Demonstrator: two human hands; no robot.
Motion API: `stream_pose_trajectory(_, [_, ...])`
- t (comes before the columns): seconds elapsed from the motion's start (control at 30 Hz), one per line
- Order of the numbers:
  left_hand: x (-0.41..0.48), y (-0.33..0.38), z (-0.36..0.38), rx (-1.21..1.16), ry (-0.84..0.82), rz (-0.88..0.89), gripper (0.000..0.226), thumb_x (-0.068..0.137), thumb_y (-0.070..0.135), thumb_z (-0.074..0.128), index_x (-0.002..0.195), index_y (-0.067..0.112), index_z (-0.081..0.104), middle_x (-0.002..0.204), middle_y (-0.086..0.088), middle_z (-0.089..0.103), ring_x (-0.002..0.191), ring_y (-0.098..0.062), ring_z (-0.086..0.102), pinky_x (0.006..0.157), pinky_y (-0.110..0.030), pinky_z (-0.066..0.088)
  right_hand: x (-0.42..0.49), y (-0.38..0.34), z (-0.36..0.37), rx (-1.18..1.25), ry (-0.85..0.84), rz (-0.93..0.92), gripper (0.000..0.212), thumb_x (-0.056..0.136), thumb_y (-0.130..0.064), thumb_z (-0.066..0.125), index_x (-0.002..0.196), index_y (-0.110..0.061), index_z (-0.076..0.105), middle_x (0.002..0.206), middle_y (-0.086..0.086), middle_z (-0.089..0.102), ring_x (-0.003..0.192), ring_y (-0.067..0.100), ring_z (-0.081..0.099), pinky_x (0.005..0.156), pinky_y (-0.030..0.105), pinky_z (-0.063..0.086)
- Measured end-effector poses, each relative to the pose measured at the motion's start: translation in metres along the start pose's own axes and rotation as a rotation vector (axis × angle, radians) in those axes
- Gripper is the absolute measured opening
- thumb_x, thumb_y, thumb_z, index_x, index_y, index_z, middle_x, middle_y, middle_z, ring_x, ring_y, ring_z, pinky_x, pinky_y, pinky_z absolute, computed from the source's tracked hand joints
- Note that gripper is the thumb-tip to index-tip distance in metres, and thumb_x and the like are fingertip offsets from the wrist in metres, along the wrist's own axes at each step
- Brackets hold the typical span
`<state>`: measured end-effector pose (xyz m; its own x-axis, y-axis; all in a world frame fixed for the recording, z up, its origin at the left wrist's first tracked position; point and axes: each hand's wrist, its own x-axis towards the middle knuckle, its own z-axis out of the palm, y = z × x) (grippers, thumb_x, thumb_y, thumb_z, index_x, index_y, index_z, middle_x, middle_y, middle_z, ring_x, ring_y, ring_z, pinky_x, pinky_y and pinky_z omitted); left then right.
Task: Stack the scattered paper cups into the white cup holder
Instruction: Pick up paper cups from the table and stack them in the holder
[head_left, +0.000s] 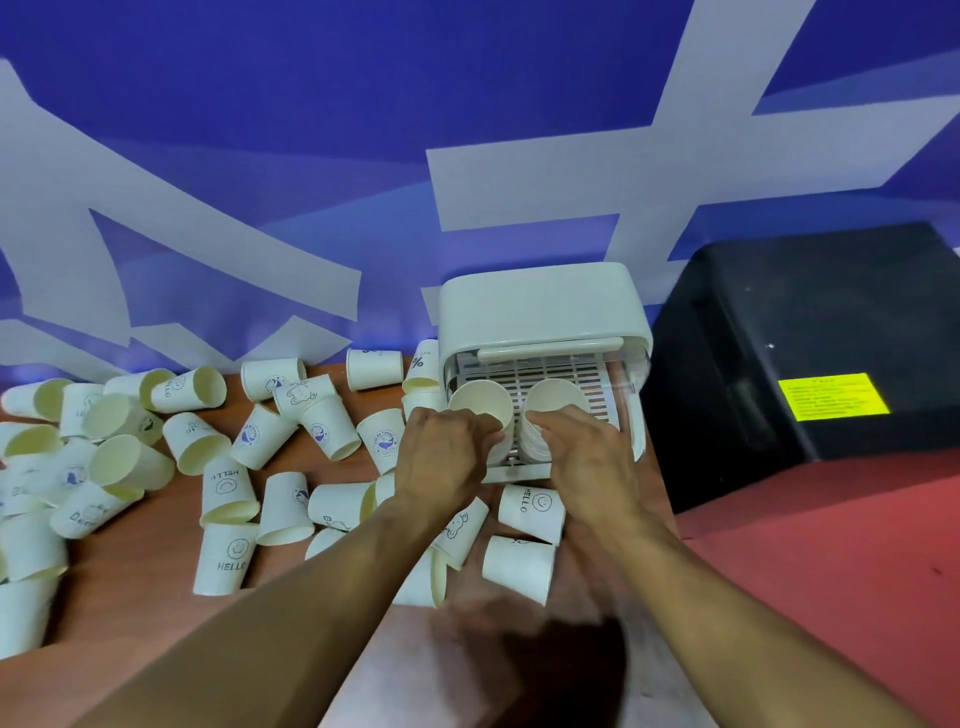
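The white cup holder (540, 306) stands at the back of the wooden table, its clear front flap raised. Inside, two stacks of paper cups stand side by side with their mouths up: a left stack (480, 402) and a right stack (558, 397). My left hand (441, 454) grips the left stack near its rim, fingers curled round it. My right hand (587, 452) grips the side of the right stack. Many loose paper cups (322, 431) lie scattered on their sides to the left and in front of the holder.
A black box (810, 353) with a yellow label stands right of the holder, on a red surface (831, 545). A blue and white wall (311, 182) closes the back. Loose cups (530, 512) lie directly under my wrists.
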<state>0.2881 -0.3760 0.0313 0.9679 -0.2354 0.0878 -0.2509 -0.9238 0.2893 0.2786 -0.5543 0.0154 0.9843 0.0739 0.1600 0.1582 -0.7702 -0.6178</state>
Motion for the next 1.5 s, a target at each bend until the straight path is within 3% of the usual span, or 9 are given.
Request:
stream_pose_trajectory(0.2, [0.005,-0.003,0.008,-0.035,-0.006,-0.011,0.029,0.096,0.036,0.049,0.086,0.023,0.073,0.082,0.0,0.073,0.073,-0.024,0.064,0.071,-0.036,0.044,0.005,-0.003,0.003,-0.073,-0.063,-0.037,0.05,0.072,0.007,0.061,0.11,-0.024,0.072,0.087,-0.004,0.068,0.072,0.023,0.064,0.058,0.032,0.051])
stream_pose_trajectory(0.5, [0.014,0.004,0.016,-0.134,-0.046,-0.089,0.022,0.093,0.035,0.054,0.083,0.023,0.07,0.079,0.001,0.069,0.075,-0.023,0.062,0.071,-0.041,0.047,0.005,-0.011,0.01,0.04,-0.038,0.028,0.034,0.09,-0.002,0.053,0.115,-0.018,0.07,0.092,0.003,0.068,0.081,0.026,0.063,0.069,0.035,0.051])
stream_pose_trajectory(0.7, [0.015,0.003,0.018,-0.201,-0.057,-0.136,0.021,0.094,0.035,0.055,0.089,0.023,0.072,0.087,0.002,0.072,0.081,-0.021,0.063,0.077,-0.041,0.05,0.01,-0.012,0.011,0.041,-0.107,0.119,0.031,0.095,-0.01,0.051,0.117,-0.023,0.069,0.101,-0.001,0.068,0.09,0.019,0.063,0.074,0.022,0.041])
stream_pose_trajectory(0.83, [0.016,0.007,0.013,-0.22,-0.091,-0.159,0.017,0.094,0.031,0.056,0.09,0.024,0.071,0.087,0.001,0.071,0.084,-0.023,0.063,0.073,-0.034,0.046,0.012,-0.016,0.009,0.043,-0.147,0.184,0.031,0.096,-0.012,0.05,0.119,-0.024,0.067,0.105,-0.002,0.067,0.096,0.018,0.062,0.076,0.02,0.039])
stream_pose_trajectory(0.93, [0.013,0.007,0.003,-0.299,-0.089,-0.198,0.018,0.09,0.031,0.063,0.106,0.028,0.07,0.106,0.006,0.07,0.093,-0.016,0.063,0.078,-0.03,0.047,0.01,-0.024,0.004,-0.043,-0.163,0.14,0.035,0.093,-0.012,0.053,0.123,-0.026,0.064,0.108,0.001,0.064,0.101,0.022,0.06,0.078,0.027,0.044])
stream_pose_trajectory(1.1, [-0.028,0.005,-0.02,-0.511,0.207,-0.152,0.039,0.081,0.038,0.074,0.117,0.026,0.065,0.112,0.015,0.062,0.076,0.0,0.053,0.07,-0.004,0.036,-0.018,-0.055,-0.006,-0.019,0.024,0.018,0.035,0.089,-0.016,0.061,0.125,-0.015,0.062,0.117,0.003,0.062,0.107,0.024,0.057,0.089,0.037,0.049])
stream_pose_trajectory(1.17, [-0.049,0.001,-0.024,-0.505,0.198,-0.186,0.037,0.082,0.039,0.073,0.116,0.028,0.066,0.11,0.015,0.062,0.077,-0.001,0.054,0.07,-0.005,0.037,-0.036,-0.07,-0.003,0.027,0.072,-0.03,0.034,0.086,-0.016,0.063,0.12,-0.015,0.064,0.112,0.003,0.064,0.102,0.024,0.06,0.085,0.036,0.05])
stream_pose_trajectory(1.3, [-0.091,-0.009,-0.027,-0.46,0.168,-0.236,0.028,0.083,0.035,0.068,0.11,0.036,0.065,0.105,0.014,0.064,0.082,-0.005,0.058,0.075,-0.027,0.05,-0.066,-0.106,0.014,0.124,0.023,-0.066,0.034,0.083,-0.007,0.063,0.115,-0.018,0.067,0.108,-0.001,0.065,0.101,0.02,0.06,0.085,0.029,0.047])
stream_pose_trajectory(1.5, [-0.151,-0.041,-0.046,-0.402,0.165,-0.384,0.03,0.084,0.036,0.068,0.113,0.037,0.064,0.107,0.015,0.064,0.082,-0.002,0.056,0.07,-0.021,0.04,-0.091,-0.145,0.044,0.077,-0.121,-0.121,0.036,0.082,-0.015,0.06,0.116,-0.025,0.064,0.109,-0.004,0.063,0.101,0.017,0.059,0.086,0.036,0.049])
